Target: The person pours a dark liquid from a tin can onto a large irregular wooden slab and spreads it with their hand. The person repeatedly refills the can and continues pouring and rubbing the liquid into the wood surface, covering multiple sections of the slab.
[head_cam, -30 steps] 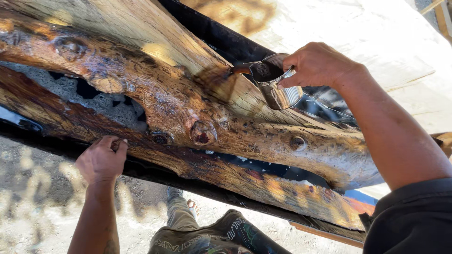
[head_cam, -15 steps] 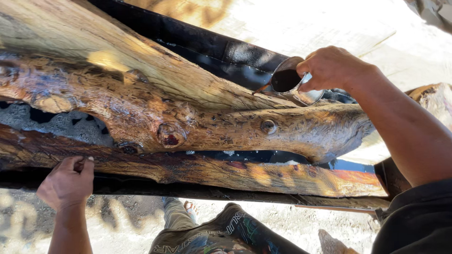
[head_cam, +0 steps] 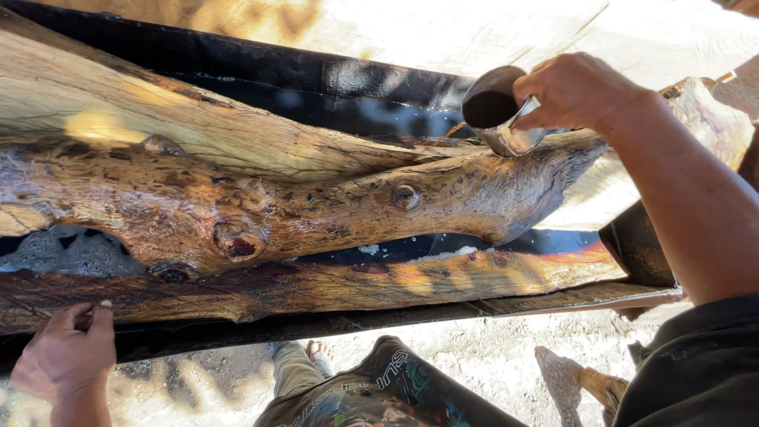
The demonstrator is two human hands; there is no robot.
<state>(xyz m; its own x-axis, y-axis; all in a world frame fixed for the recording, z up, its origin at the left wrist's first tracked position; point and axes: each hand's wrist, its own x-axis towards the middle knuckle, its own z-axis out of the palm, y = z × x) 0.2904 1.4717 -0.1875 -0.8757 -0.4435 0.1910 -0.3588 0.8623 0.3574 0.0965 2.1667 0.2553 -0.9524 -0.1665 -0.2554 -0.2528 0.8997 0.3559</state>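
A small round metal cup (head_cam: 496, 111) with a dark inside sits in our right hand (head_cam: 575, 91), tipped on its side so that its mouth faces left, over the upper right part of the long, glossy, knotted wooden slab (head_cam: 332, 205). Our right fingers are curled around the cup's body and rim, closed firmly on it. The cup hangs just above the slab's narrow right end, beside the black-lined wall of the trough (head_cam: 316, 79) that surrounds the wood.

Our left hand (head_cam: 67, 356) is at the lower left, loosely closed, with fingertips resting on the near black edge of the trough; we cannot tell whether it pinches anything small.

The slab looks wet and shiny, with a round knot (head_cam: 405, 196) near its middle and a reddish hollow knot (head_cam: 239, 243) further left. A grey, rough patch (head_cam: 67, 251) shows in a gap at the left. Below the trough we see pale gravel ground (head_cam: 490, 364), our patterned trousers (head_cam: 379, 391) and a sandalled foot (head_cam: 320, 356).
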